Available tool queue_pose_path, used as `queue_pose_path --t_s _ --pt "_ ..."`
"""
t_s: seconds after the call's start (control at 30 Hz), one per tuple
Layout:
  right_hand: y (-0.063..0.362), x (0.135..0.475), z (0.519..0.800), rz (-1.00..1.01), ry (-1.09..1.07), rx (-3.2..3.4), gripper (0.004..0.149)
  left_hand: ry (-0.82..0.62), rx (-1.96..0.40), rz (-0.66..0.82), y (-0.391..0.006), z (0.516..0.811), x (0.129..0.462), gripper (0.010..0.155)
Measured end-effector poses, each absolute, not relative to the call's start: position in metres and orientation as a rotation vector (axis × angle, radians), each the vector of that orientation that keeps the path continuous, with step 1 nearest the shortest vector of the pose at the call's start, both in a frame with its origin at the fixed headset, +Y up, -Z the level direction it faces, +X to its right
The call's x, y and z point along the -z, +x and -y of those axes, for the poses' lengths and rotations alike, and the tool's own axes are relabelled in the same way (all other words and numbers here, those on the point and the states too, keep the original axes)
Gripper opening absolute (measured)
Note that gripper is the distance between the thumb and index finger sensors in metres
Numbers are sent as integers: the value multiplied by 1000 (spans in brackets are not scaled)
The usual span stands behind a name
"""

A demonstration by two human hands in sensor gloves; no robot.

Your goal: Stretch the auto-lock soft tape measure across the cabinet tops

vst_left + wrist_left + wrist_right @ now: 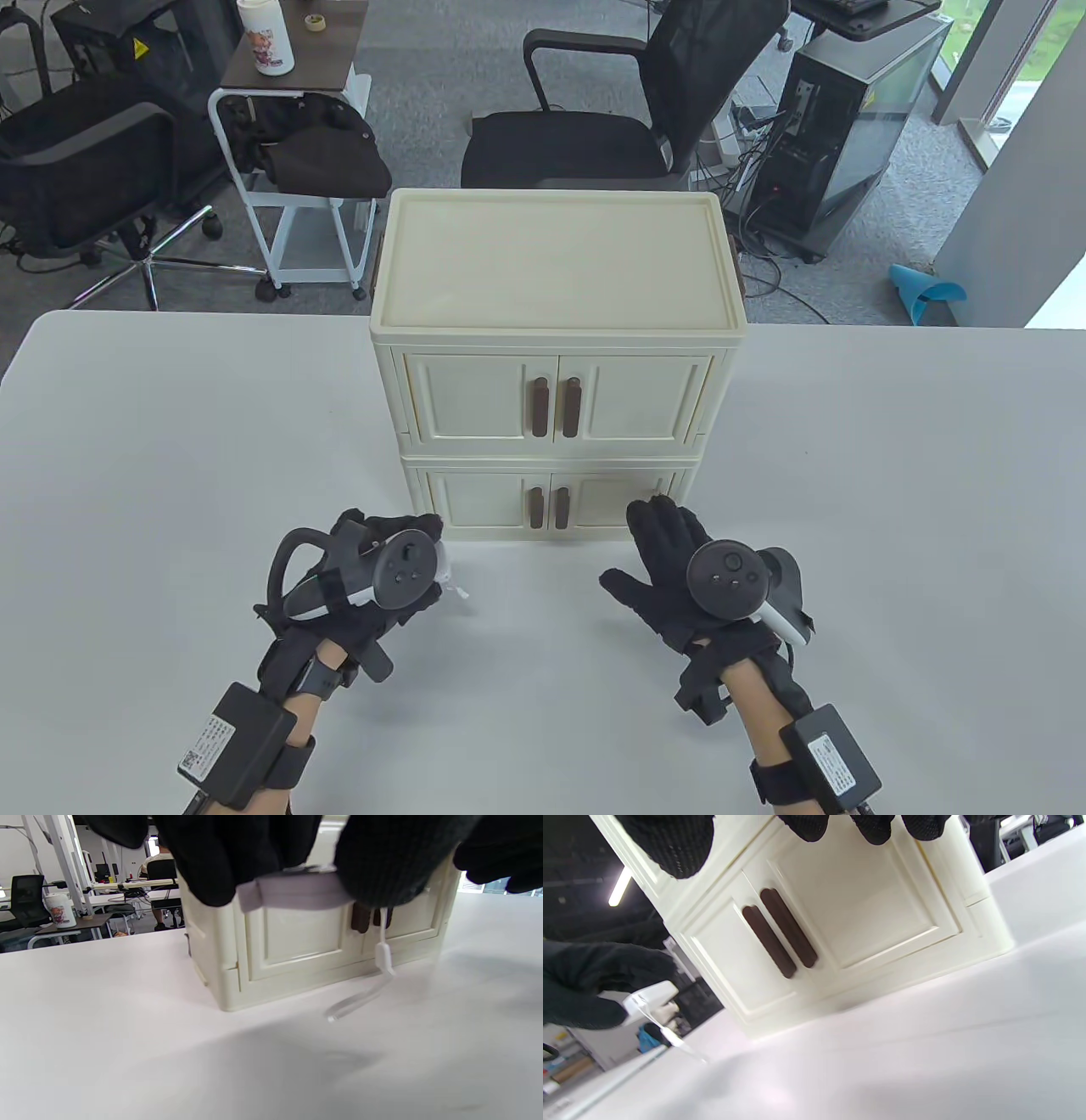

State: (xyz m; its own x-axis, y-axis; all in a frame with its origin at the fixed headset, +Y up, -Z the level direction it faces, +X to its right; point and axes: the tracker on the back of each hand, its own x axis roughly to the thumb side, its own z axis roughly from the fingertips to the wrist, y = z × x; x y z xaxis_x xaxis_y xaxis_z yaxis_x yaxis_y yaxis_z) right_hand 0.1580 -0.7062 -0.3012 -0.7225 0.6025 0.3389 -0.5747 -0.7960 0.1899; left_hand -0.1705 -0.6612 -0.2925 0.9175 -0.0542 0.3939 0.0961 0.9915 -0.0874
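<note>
A cream two-tier cabinet [556, 340] with brown door handles stands in the middle of the white table [153, 475]. My left hand [399, 569] grips a small white tape measure case [292, 891] just above the table, left of the cabinet's lower doors. The case also shows in the right wrist view [651, 996]. A short white tab [384, 959] with a clear pull end hangs from it and touches the table. My right hand [657, 543] is empty, fingers spread, in front of the cabinet's lower right door [865, 899].
Beyond the table's far edge stand a black office chair [611, 102], a white rolling cart [297, 170] with dark cloth, a second chair [76, 170] at the left and a computer tower [848, 127] at the right.
</note>
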Motion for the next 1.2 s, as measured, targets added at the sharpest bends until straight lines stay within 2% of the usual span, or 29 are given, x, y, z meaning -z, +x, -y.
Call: queue_pose_path --t_s 0.23,0.53,0.77,0.97,1.2 --pt "142 310 693 -243 517 -2121 79 -26 70 480 -118 637 287 80" --pt "119 311 705 -389 472 -1809 74 -13 63 563 -71 629 287 83" --pt "114 313 713 -396 407 -1753 72 -9 70 595 -55 632 285 84" --pt "119 315 719 -362 309 -1764 63 -14 34 603 -52 638 286 85" --pt "123 314 720 -377 297 -1830 61 -65 27 634 -53 646 284 86"
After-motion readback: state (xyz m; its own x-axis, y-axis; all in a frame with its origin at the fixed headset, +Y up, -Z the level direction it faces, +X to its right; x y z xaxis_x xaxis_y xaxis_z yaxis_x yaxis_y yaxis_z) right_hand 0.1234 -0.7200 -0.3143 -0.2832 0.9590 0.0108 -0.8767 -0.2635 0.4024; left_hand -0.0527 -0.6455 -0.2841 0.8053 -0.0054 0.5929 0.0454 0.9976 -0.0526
